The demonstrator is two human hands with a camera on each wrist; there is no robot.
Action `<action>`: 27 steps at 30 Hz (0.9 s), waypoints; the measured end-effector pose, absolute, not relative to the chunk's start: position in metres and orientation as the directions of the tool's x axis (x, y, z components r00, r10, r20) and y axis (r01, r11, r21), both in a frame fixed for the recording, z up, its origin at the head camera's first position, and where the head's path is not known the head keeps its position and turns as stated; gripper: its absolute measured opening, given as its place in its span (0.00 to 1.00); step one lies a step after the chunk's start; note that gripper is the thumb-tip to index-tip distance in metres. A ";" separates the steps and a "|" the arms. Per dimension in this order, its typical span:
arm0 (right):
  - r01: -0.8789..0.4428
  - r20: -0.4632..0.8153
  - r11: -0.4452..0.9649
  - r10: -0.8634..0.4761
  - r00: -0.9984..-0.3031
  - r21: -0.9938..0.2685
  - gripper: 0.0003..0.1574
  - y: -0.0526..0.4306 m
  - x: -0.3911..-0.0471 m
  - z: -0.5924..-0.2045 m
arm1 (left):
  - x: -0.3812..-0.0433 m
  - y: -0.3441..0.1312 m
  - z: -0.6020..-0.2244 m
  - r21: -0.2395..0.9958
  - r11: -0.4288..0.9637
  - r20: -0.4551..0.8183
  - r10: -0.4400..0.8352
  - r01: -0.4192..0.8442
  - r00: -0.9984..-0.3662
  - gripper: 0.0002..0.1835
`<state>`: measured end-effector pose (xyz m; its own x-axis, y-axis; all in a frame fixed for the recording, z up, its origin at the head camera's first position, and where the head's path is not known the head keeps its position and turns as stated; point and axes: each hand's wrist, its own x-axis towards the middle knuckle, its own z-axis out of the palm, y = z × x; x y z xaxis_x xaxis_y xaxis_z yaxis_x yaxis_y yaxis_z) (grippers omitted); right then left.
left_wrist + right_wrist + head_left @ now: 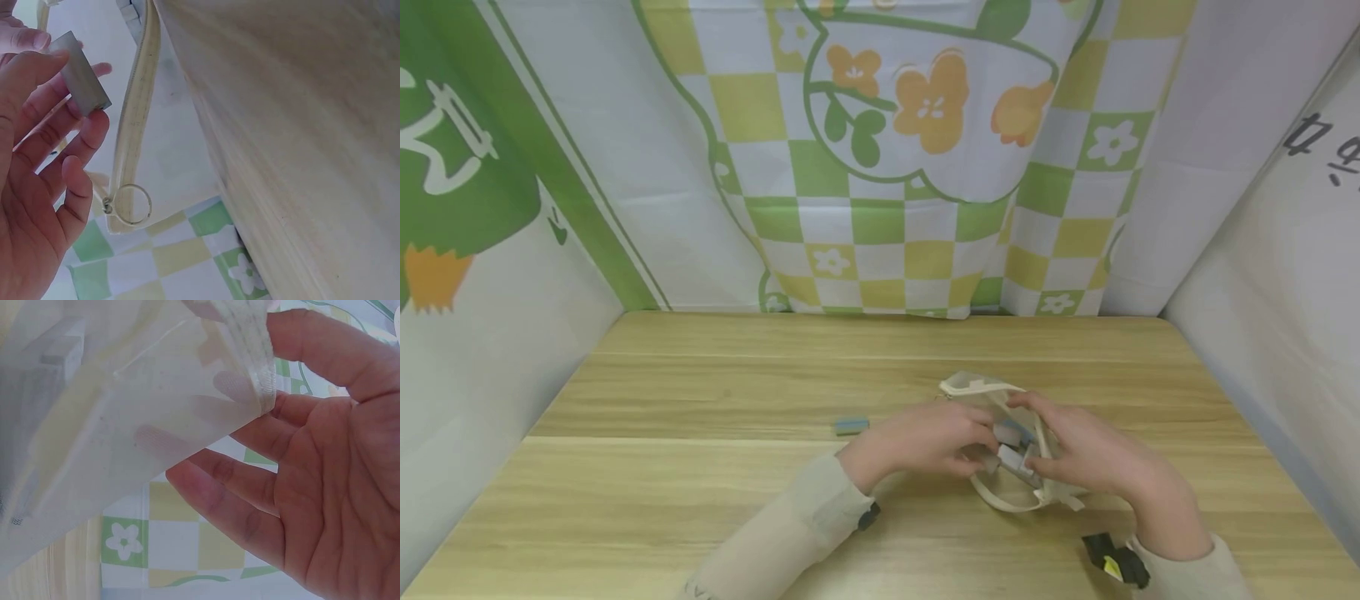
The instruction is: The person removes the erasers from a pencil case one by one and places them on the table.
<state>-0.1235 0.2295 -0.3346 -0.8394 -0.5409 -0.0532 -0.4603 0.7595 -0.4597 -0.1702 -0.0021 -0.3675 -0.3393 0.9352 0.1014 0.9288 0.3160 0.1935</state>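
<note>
My left hand [925, 437] reaches into the mouth of a see-through zip pouch [1009, 502] with cream edging. Thumb and fingers of that hand pinch a small grey block [80, 74]. At the pouch's far right side, my right hand [1093, 446] grips the edge between thumb and fingers; the other fingers show behind the translucent wall [125, 437]. Several pale and grey pieces [1011, 458] lie inside the pouch, partly covered by the hands. A metal ring [134, 203] hangs from the zip.
A small blue-and-green block [851, 427] lies on the wooden table [700, 500], left of the pouch. A checked, flowered cloth [880, 225] hangs along the back, and pale cloth walls stand on both sides. Black pieces [1116, 562] sit at the sleeve cuffs.
</note>
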 end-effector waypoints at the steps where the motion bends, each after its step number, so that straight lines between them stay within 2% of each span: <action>1: -0.460 -0.052 0.759 -0.540 -0.840 -0.461 0.45 0.230 -0.123 -0.335 | -0.170 -0.003 -0.367 0.199 0.319 0.102 0.934 0.926 -0.344 0.14; 8: -0.463 -0.052 0.760 -0.542 -0.838 -0.457 0.46 0.230 -0.124 -0.335 | -0.167 -0.007 -0.362 0.254 0.342 0.096 0.922 0.905 -0.375 0.14; 27: -0.470 -0.047 0.779 -0.534 -0.844 -0.415 0.47 0.230 -0.124 -0.334 | -0.166 -0.029 -0.361 0.252 0.368 0.199 0.885 0.895 -0.420 0.14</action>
